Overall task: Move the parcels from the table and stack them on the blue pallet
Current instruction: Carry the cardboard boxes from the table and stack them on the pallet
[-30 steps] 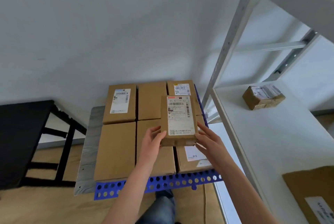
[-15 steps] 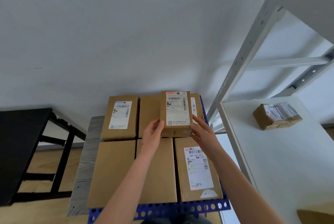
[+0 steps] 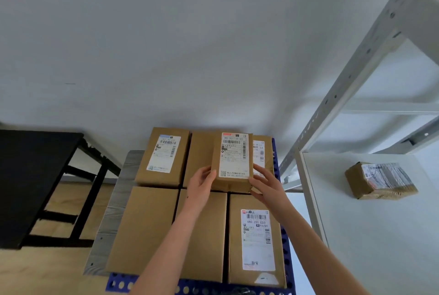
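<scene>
Over the far row of the blue pallet (image 3: 190,288), you hold a small parcel (image 3: 234,161) between 2 hands, label up. It sits above the seam between the middle and right boxes of that row. The first layer (image 3: 142,228) on the pallet is full: 6 boxes in 2 rows of 3, packed side by side.

You appear to be at the placing step, starting a 2nd layer. Whether the small parcel already rests on the boxes or hangs just above them cannot be told from this angle.

Your left hand (image 3: 202,185) grips the parcel's near left corner, thumb on the top face and fingers curled round the side. Your right hand (image 3: 266,184) grips the near right corner the same way, its fingers wrapped loosely round the edge. Both forearms reach out long over the pallet's near row.

The next move calls for setting the parcel down flat, squaring it to the boxes beneath, then letting go with both hands together. After that, 1 taped parcel (image 3: 380,180) waits on the white table (image 3: 380,247), right of the pallet.
</scene>
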